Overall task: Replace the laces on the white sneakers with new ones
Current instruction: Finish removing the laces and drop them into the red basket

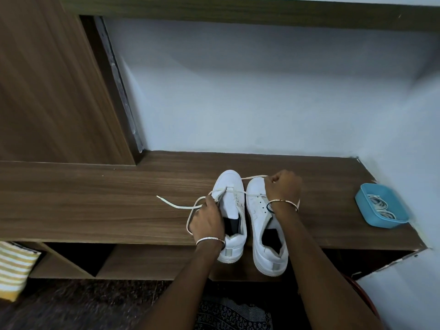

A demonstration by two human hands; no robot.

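Note:
Two white sneakers stand side by side on a wooden shelf [95,198], toes pointing away from me. My left hand [206,220] grips the left sneaker [229,186] at its tongue and eyelet edge. A white lace [175,206] trails left from that shoe across the wood and loops back under my left hand. My right hand [283,186] is over the right sneaker [257,210], fingers curled, pinching the other end of the lace, which runs taut from the left shoe's front eyelets. The right sneaker shows bare eyelets.
A blue plastic tray [364,198] holding coiled white laces sits at the shelf's right end by the wall. A wooden cabinet panel [47,91] rises at the left. A striped yellow cushion [14,267] lies low left. Open compartments lie beneath the shelf.

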